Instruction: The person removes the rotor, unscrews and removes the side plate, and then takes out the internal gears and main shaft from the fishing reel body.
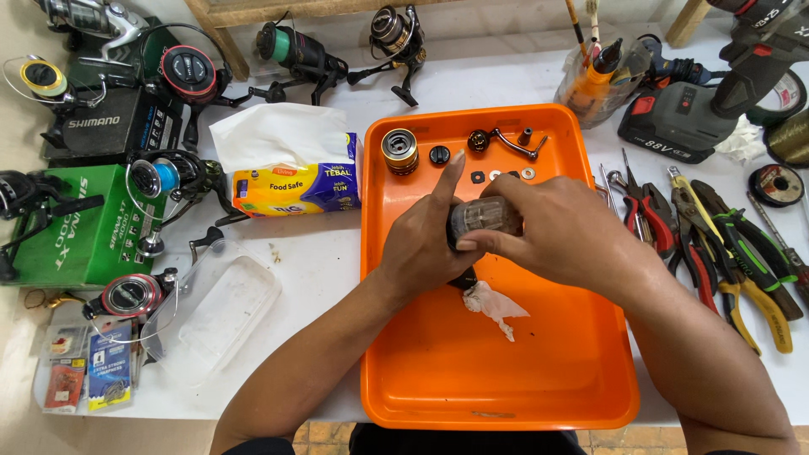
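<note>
A small reel body point(482, 216), dark with a translucent grey side, is held above the orange tray point(438, 371) between both hands. The left hand point(419, 250) is closed around the part's left side, its forefinger stretched straight up towards the tray's far edge. The right hand point(563, 236) is closed over the right side, thumb and fingers pinched on the grey cover. A crumpled scrap of white tissue point(495, 307) is seen just below the hands (whether it touches the part or lies on the tray floor cannot be told).

Along the far end of the tray, loose pieces are laid out in a row: a gold and black spool point(399, 151), a black round cap point(439, 154), a crank handle point(506, 142) and a few small washers point(504, 175).

On the white desk point(329, 253), left of the tray, a pack of tissues point(295, 187) and a clear plastic lid point(221, 306) are found, with several spinning reels point(181, 76) beyond them. To the right, pliers and cutters point(729, 244) are spread side by side, near a cordless drill point(708, 101).
</note>
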